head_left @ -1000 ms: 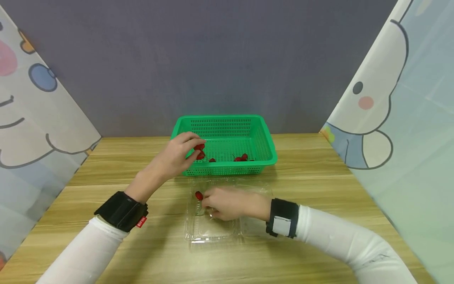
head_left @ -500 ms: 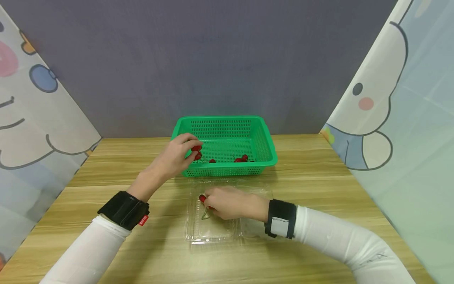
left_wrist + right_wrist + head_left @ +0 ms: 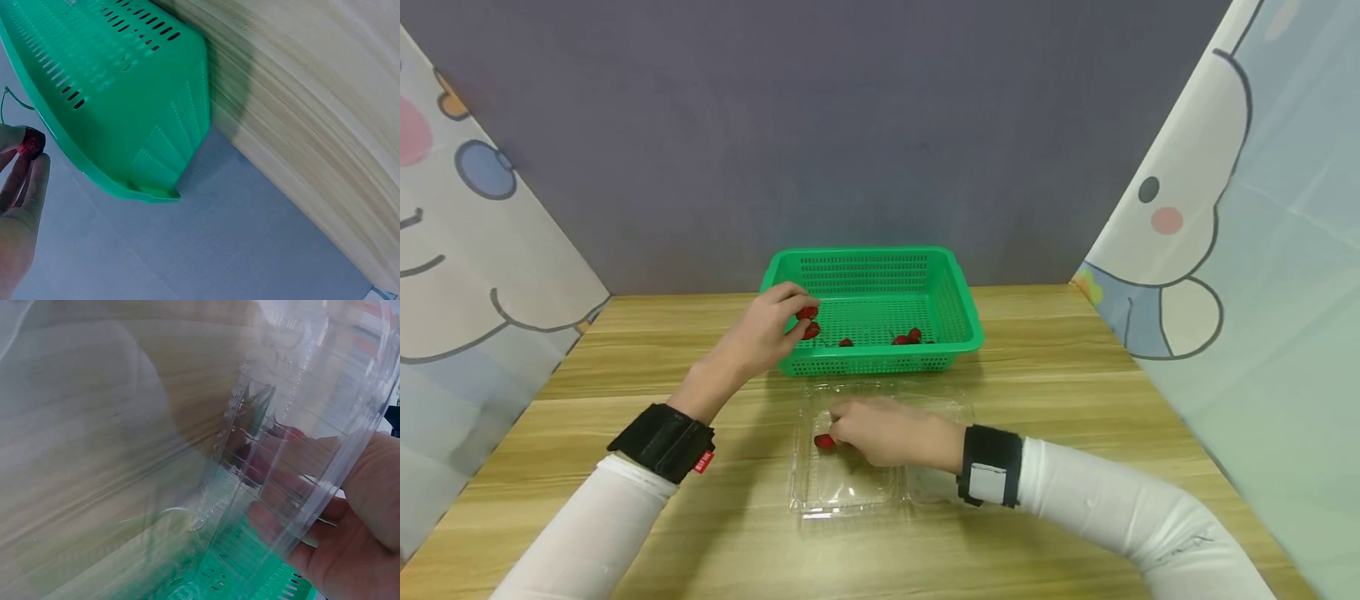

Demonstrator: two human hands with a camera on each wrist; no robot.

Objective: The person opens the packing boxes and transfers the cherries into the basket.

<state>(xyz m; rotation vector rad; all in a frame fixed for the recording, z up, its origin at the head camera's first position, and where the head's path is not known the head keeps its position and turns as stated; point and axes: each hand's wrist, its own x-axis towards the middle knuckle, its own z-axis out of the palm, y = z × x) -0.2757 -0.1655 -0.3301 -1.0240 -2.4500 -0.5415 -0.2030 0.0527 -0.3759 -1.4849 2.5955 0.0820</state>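
Observation:
Between thumb and fingertips, my left hand [image 3: 766, 330] pinches red cherries [image 3: 810, 330] above the left end of a green basket [image 3: 880, 350]. In the left wrist view one dark red cherry [image 3: 32, 144] with a curling green stem shows at the fingertips. My right hand [image 3: 880, 430] reaches down into a clear plastic clamshell box [image 3: 846, 505], its curled fingers on a red cherry [image 3: 824, 442]. Seen through the box wall in the right wrist view, dark red shows between thumb and fingers; the plastic blurs the grip.
Several more cherries [image 3: 912, 337] lie along the near side inside the basket. The clamshell's clear lid [image 3: 936, 402] lies opened out to the right, under my right wrist. A grey wall [image 3: 880, 133] rises behind the wooden table [image 3: 1060, 367], with cartoon-printed panels [image 3: 1195, 208] at both sides.
My left hand, with its cherries, has shifted slightly left. The cherry at my right fingertips has moved nearer the front of the box, and the green stem beside it has changed position.

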